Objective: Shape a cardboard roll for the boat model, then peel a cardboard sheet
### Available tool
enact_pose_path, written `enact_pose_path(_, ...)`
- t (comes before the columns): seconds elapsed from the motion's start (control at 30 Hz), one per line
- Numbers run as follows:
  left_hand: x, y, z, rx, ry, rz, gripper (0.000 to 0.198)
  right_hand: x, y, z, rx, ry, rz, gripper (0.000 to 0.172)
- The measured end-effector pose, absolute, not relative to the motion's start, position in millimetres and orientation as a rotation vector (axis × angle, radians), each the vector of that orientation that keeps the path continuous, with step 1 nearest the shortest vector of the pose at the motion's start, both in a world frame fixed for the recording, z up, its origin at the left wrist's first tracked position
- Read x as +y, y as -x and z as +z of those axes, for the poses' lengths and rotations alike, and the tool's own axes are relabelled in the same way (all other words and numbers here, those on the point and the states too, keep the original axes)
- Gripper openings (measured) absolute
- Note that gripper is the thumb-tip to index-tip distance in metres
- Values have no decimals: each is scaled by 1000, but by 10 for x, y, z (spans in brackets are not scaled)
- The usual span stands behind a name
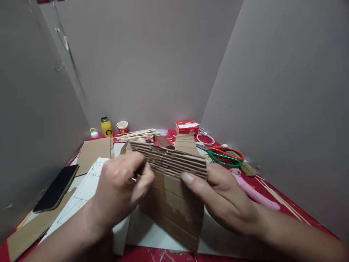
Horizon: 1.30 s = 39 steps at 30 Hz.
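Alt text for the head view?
The right hand grips a torn, ridged cardboard piece; the curled left hand is at its left side. A yellow bottle and paper cup stand behind, scissors lie right, a phone left.

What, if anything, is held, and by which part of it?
Brown corrugated cardboard piece, by its right edge in the right grip; the left grip, near its upper left, is unclear.

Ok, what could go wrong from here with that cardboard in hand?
The cardboard might tear unevenly or weaken: its face is already ragged around the exposed ridges.

The right hand could knock the scissors lying just beyond it.

The yellow bottle appears uncapped, so a bump might spill any contents.
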<state>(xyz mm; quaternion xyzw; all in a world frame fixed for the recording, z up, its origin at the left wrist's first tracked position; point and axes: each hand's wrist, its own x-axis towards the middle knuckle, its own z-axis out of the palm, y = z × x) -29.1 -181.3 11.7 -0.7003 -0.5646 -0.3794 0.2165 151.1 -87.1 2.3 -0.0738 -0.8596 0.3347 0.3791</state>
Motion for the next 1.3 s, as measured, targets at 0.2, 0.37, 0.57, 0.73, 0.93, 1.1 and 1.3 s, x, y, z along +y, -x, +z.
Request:
enact_pose_path(0.2, -1791, 617, 277, -1711, 1610, -1091, 28, -770, -1583, 37, -2093, 312, 887, 25)
enact_pose_path(0.37, -1877, 510, 350, -1797, 1955, -1177, 14, -691, -1570, 15, -2019, 424, 1055, 25)
enact_pose_path(0.57, -1910, 475, 365, -1778, 1984, -1348, 22, -601, -1523, -11, -1946, 468, 1343, 26)
enact_pose_path(0.73, -1810, 637, 331, -1879, 1871, -1642, 28, -548, -1517, -36, -1931, 435, 1309, 23)
enact_pose_path(0.93, -1648, 702, 226, -1948, 1805, -2207, 29, -516, -1524, -63, -1860, 389, 1374, 22)
enact_pose_path(1.1, -1552, 586, 89, -2088, 2191, -2512, 29, -485, -1506, -108, -1884, 378, 1496, 25)
enact_pose_path(1.3, -1512, 412, -63, -2030, 1908, -2904, 21, -384, -1396, -107, -1811, 428, 1316, 26)
